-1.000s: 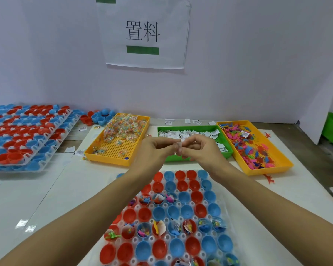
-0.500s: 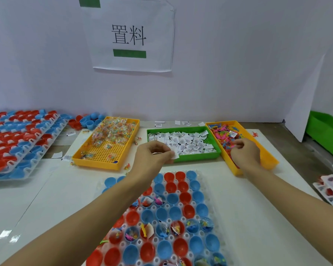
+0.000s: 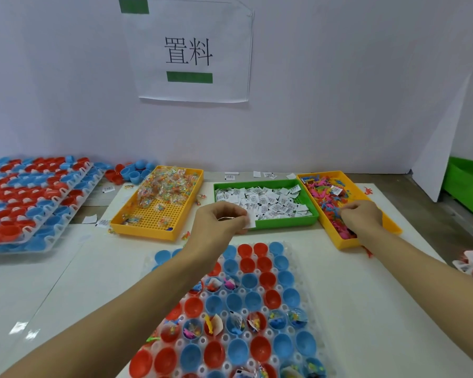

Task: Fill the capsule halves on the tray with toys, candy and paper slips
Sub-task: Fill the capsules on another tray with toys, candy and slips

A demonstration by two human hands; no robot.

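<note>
Beyond the capsule tray (image 3: 298,271), the right hand (image 3: 362,218) curls into the toy bin (image 3: 391,227), its grasp hidden; the left hand (image 3: 220,221) pinches paper slips (image 3: 250,222). Lift one toy only, then drop it into an empty half.

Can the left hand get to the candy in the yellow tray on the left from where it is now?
Probably yes. The left hand is just to the right of the yellow tray of candy, and nothing lies between them. But its fingers already pinch paper slips, so it may need to drop those first.
</note>
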